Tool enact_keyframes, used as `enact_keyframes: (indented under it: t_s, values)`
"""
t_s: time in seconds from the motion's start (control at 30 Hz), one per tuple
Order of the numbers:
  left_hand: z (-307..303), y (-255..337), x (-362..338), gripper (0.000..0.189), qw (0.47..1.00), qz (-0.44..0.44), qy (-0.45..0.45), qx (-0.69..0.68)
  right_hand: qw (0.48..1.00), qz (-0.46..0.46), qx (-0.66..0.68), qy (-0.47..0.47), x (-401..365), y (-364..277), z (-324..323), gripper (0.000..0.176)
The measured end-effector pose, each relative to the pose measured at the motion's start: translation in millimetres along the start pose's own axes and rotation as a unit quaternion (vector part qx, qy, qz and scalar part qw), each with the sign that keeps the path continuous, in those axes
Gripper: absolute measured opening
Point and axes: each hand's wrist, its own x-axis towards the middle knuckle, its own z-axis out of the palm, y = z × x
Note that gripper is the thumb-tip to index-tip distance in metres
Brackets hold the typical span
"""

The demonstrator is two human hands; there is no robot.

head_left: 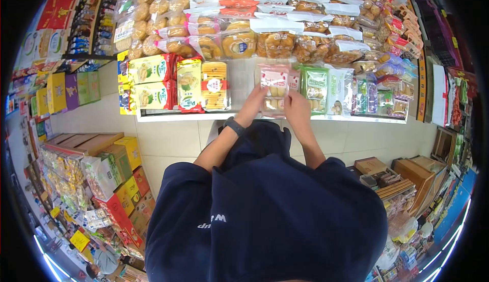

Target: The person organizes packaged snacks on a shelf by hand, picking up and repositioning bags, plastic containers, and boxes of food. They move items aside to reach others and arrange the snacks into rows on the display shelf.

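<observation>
A pink snack packet (275,81) with a clear lower part showing pale round pieces is on the front row of the display shelf (239,91). At its left side, my left hand (254,100) grips the edge, fingers closed. My right hand (297,103) is closed at the packet's right side, its fingertips partly hidden. Another pink packet (294,80) shows just behind it to the right. Right of my right hand stand a green snack packet (314,86) and a white-green packet (340,91). To the left are a bag of yellow crackers (214,86) and a red-yellow bag (189,83).
Bagged breads and pastries (275,43) fill the rows behind. The shelf's white front edge (214,117) runs before me. Cartons (130,195) stack at lower left, wooden crates (415,177) at lower right. A person (105,258) is at the far lower left.
</observation>
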Motion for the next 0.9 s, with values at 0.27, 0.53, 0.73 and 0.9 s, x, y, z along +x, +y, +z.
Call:
enact_keyframes:
  t_s: [0.27, 0.53, 0.73, 0.9]
  values:
    - [45, -20, 18, 0.078, 0.997, -0.016, -0.079, 0.006, 0.998, 0.029, 0.043, 0.037, -25, 18, -27, 0.039]
    - [64, -16, 19, 0.095, 0.997, -0.066, 0.017, 0.022, 0.992, -0.066, -0.043, 0.094, -30, 24, -19, 0.049]
    - [29, -81, 63, 0.089, 0.987, -0.141, -0.006, -0.082, 0.978, -0.021, -0.134, 0.16, 0, 35, -6, 0.063]
    - [44, -82, 74, 0.078, 0.987, -0.146, 0.053, -0.034, 0.97, -0.002, -0.188, 0.157, 18, 50, 28, 0.064]
